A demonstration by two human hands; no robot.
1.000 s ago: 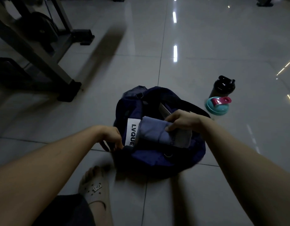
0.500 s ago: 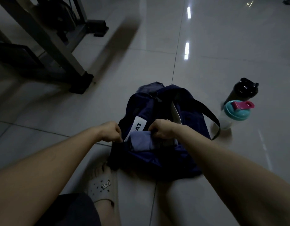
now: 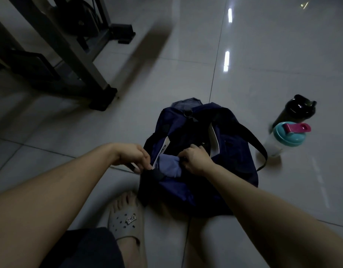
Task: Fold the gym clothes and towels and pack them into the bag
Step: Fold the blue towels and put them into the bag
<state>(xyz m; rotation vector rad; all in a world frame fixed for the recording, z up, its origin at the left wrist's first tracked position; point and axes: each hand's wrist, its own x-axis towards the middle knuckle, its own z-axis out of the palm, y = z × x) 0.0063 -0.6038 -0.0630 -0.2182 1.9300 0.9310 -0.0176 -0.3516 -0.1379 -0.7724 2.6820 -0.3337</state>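
On the floor (image 3: 186,55), my left hand (image 3: 134,156) grips the navy bag (image 3: 234,161) at its rim; my right hand (image 3: 195,159) clutches blue cloth (image 3: 168,165) inside.
I cannot read its folded white label (image 3: 163,149).

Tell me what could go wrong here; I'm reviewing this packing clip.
The blue cloth sits only partly inside the navy bag; the right hand stuffing it may undo the fold. If the left hand loses its grip on the rim, the soft mouth may collapse. The strap lies near the teal-lidded bottle; a tug could topple it.
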